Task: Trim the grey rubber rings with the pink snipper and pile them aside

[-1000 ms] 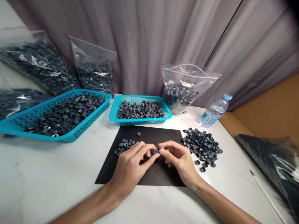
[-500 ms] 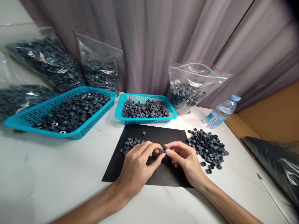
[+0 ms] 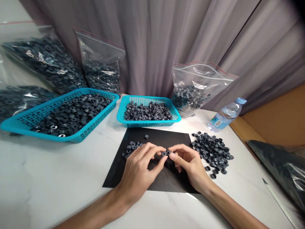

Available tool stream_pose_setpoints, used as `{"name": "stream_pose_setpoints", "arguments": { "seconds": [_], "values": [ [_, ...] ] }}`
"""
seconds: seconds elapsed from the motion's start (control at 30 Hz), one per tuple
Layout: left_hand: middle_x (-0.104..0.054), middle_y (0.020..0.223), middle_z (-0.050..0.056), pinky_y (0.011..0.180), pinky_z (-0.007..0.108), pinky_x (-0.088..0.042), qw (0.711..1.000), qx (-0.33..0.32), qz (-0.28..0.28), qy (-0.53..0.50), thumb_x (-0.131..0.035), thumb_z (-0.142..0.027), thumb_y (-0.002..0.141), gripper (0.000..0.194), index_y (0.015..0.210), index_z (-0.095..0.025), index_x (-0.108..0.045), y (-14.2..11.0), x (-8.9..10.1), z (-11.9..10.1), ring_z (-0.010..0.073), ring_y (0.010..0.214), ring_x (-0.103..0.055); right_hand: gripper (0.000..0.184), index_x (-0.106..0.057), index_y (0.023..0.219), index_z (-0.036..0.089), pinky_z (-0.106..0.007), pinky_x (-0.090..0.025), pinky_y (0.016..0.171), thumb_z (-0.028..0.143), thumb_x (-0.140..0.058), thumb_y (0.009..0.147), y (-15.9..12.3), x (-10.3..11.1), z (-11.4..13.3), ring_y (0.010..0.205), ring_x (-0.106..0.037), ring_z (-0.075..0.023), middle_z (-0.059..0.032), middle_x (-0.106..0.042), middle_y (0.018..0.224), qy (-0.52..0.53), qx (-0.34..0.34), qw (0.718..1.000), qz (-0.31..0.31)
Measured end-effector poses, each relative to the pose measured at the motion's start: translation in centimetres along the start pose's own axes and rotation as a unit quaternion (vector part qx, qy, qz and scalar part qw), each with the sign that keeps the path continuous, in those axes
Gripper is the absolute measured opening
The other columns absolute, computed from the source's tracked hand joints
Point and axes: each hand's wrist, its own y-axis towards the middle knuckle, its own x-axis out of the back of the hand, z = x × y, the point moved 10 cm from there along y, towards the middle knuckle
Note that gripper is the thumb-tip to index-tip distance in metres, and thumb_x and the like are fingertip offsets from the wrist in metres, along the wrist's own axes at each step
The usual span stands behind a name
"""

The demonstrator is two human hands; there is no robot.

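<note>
Pinches left dark ring in left hand, right dark ring in right hand. Points both end-on to the view. Sets pair's long axis left to right.

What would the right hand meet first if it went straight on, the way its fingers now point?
Most likely the small dark hollow cylinder in the left hand, just beside the similar piece that the right hand holds. Whether the two pieces touch is unclear.

Basket behind mat, parts pile right of mat, bottle behind pile
</note>
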Motion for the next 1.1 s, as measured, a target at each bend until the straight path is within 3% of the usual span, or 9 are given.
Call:
{"name": "stream_pose_setpoints", "arguments": {
  "seconds": [0.2,0.3,0.43,0.7,0.77,0.87,1.1],
  "values": [
    [-0.062,0.099,0.001,0.081,0.027,-0.048,0.997,0.033,0.016,-0.064,-0.058,-0.023,0.095,0.014,0.106,-0.025,-0.066,0.2,-0.1,0.3,0.0130,0.083,-0.062,0.021,-0.073,0.101,0.022,-0.016,-0.041,0.045,0.034,-0.077,0.083,0.1,-0.2,0.2,0.058,-0.049,-0.0072,0.0023,-0.056,0.072,0.015,-0.003,1.000,0.015],
    [-0.063,0.103,0.001,0.083,0.027,-0.050,0.982,0.094,0.046,-0.155,-0.055,-0.027,0.097,0.015,0.106,-0.025,-0.066,0.2,-0.7,1.0,0.0129,0.086,-0.064,0.021,-0.073,0.100,0.022,-0.016,-0.041,0.044,0.034,-0.077,0.083,0.1,-0.2,0.3,0.057,-0.050,-0.0074,0.0024,-0.056,0.071,0.016,0.002,1.000,0.012],
    [-0.070,0.093,0.001,0.079,0.027,-0.053,0.915,0.224,0.084,-0.323,-0.055,-0.035,0.096,0.019,0.108,-0.023,-0.065,-0.3,-2.3,2.7,0.0152,0.084,-0.067,0.022,-0.072,0.098,0.021,-0.017,-0.040,0.043,0.036,-0.077,0.083,0.1,0.0,0.4,0.055,-0.048,-0.0075,0.0023,-0.056,0.071,0.008,0.008,1.000,-0.007],
    [-0.077,0.092,0.007,0.084,0.031,-0.055,0.781,0.380,0.119,-0.482,-0.060,-0.038,0.093,0.032,0.117,-0.018,-0.067,-1.9,-4.6,3.1,0.0198,0.090,-0.071,0.020,-0.064,0.087,0.019,-0.019,-0.043,0.043,0.037,-0.072,0.087,-0.1,-0.1,1.1,0.052,-0.047,-0.0071,0.0036,-0.053,0.070,0.017,0.025,0.999,-0.014],
    [-0.078,0.090,0.007,0.084,0.030,-0.055,0.781,0.376,0.117,-0.485,-0.062,-0.039,0.092,0.032,0.115,-0.017,-0.069,-2.0,-4.6,2.8,0.0200,0.089,-0.071,0.020,-0.062,0.085,0.019,-0.020,-0.044,0.042,0.036,-0.072,0.087,-0.2,-0.4,1.3,0.051,-0.049,-0.0074,0.0025,-0.056,0.073,0.028,0.027,0.999,-0.005],
    [-0.077,0.090,0.007,0.083,0.029,-0.055,0.805,0.352,0.105,-0.466,-0.063,-0.039,0.092,0.030,0.110,-0.016,-0.072,-1.7,-4.3,2.7,0.0196,0.088,-0.072,0.020,-0.060,0.086,0.020,-0.020,-0.046,0.042,0.035,-0.073,0.087,-0.2,-0.4,1.5,0.051,-0.051,-0.0079,0.0022,-0.058,0.074,0.040,0.031,0.999,-0.008],
    [-0.079,0.094,0.011,0.090,0.037,-0.054,0.824,0.335,0.088,-0.448,-0.047,-0.047,0.098,0.046,0.117,-0.013,-0.071,-1.6,-4.4,3.1,0.0251,0.093,-0.073,0.020,-0.070,0.097,0.020,-0.019,-0.046,0.041,0.036,-0.073,0.087,-0.3,0.2,1.5,0.049,-0.051,-0.0084,0.0033,-0.057,0.064,0.004,0.042,0.999,-0.034]
  ]
}}
